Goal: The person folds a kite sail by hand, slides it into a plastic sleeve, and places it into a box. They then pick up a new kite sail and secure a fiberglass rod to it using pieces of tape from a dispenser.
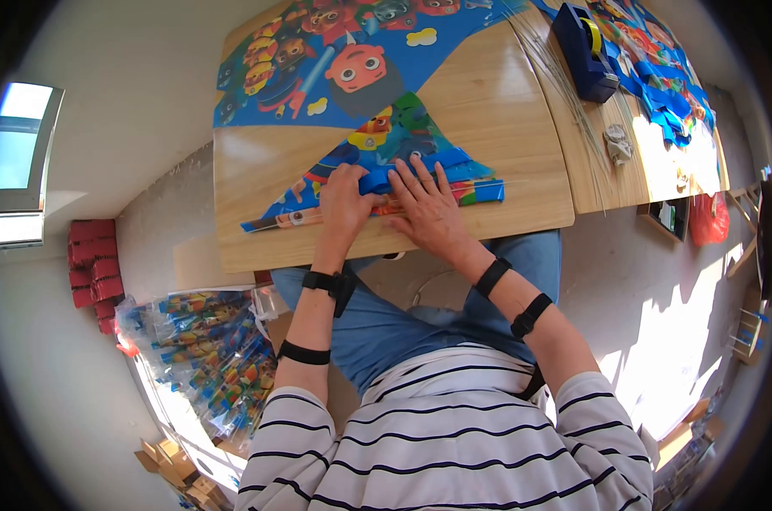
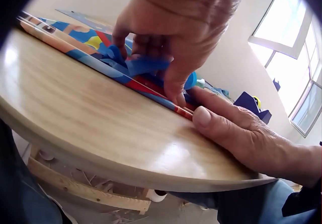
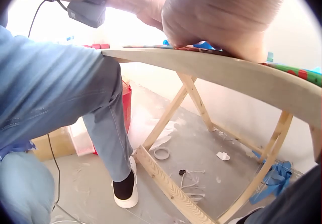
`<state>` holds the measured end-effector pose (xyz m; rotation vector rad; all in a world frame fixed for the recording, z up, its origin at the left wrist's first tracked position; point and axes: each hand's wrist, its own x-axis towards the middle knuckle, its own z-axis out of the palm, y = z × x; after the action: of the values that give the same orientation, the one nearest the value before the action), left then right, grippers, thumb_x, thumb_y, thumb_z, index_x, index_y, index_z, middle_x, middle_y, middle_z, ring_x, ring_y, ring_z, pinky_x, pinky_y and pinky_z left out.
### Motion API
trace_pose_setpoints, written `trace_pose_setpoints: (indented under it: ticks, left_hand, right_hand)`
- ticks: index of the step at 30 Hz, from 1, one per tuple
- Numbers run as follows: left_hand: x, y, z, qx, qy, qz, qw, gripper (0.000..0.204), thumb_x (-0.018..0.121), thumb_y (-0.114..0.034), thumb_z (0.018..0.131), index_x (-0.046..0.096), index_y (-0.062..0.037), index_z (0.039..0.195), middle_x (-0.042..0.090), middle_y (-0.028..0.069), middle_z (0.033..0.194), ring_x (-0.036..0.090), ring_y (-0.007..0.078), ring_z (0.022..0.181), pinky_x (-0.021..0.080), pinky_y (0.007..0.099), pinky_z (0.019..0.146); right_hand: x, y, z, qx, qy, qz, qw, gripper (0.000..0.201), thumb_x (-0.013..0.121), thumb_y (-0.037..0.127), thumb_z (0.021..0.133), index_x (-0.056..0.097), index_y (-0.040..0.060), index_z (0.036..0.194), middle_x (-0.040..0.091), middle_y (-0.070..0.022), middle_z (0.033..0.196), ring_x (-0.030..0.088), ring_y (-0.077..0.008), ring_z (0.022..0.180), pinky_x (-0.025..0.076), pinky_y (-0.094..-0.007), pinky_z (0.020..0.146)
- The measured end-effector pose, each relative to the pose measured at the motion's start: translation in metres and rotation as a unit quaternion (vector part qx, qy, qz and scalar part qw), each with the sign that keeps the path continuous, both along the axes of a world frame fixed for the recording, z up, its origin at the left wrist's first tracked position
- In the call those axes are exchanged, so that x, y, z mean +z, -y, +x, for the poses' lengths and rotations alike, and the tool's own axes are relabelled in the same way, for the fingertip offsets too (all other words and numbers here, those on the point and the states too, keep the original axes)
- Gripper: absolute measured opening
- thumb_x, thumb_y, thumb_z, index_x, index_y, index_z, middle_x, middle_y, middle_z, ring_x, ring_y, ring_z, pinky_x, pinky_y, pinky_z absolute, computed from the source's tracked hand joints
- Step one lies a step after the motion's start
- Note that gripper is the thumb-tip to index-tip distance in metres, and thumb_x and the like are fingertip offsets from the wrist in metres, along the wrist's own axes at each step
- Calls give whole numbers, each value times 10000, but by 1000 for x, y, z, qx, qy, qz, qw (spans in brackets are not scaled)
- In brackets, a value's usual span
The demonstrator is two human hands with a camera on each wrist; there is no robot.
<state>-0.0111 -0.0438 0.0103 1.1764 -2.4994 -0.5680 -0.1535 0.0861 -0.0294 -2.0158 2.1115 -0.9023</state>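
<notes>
A printed triangular sheet (image 1: 413, 119) with cartoon figures lies on the wooden table (image 1: 514, 94), a narrow folded band (image 1: 481, 192) along its near edge. Over it runs a loose blue strip (image 1: 451, 160). My left hand (image 1: 343, 204) bends over the near edge; in the left wrist view its curled fingers hold the blue strip (image 2: 148, 66), its thumb down at the band. Beside it, my right hand (image 1: 430, 215) presses on the sheet with fingers stretched out across the strip. Its thumb lies close to the left thumb. The right wrist view mostly hides the fingers.
A larger cartoon sheet (image 1: 267, 94) covers the table's far side. On the adjoining table are a tape dispenser (image 1: 586, 64), long thin rods (image 1: 565, 77), a crumpled lump (image 1: 617, 145) and blue printed pieces (image 1: 667, 102). A bag of printed pieces (image 1: 207, 349) stands at the left.
</notes>
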Motion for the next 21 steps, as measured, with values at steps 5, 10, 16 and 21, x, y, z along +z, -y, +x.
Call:
trace_pose_setpoints:
  ticks: [5, 10, 16, 21]
  left_hand:
    - [-4, 0, 2, -10, -22, -15, 1000, 466, 897, -133, 576, 683, -9, 971, 639, 140, 962, 630, 354, 945, 508, 424, 808]
    - [-9, 2, 3, -6, -17, -47, 999, 454, 888, -112, 567, 681, -20, 960, 637, 138, 945, 627, 354, 935, 510, 421, 802]
    - [-8, -1, 2, 2, -44, -9, 999, 453, 903, -113, 550, 662, -29, 924, 615, 92, 874, 628, 287, 856, 513, 400, 757]
    - [-1, -4, 1, 11, -45, 10, 999, 447, 917, -107, 542, 657, -36, 900, 594, 79, 844, 612, 261, 817, 510, 381, 735]
  right_hand:
    - [14, 15, 0, -47, 29, -17, 998, 755, 750, 317, 842, 465, -22, 1452, 425, -258, 1529, 325, -405, 1487, 169, -627, 1214]
    - [12, 47, 12, -107, 27, -31, 993, 636, 726, 213, 803, 537, -17, 1366, 488, -247, 1461, 389, -406, 1432, 183, -636, 1205]
    - [8, 35, -7, -188, 24, -87, 978, 361, 681, 139, 821, 625, -7, 1146, 572, -192, 1359, 463, -382, 1348, 252, -642, 1172]
    - [22, -2, -33, -244, 5, -107, 964, 322, 673, 127, 840, 651, -6, 1133, 592, -187, 1342, 501, -370, 1312, 295, -625, 1157]
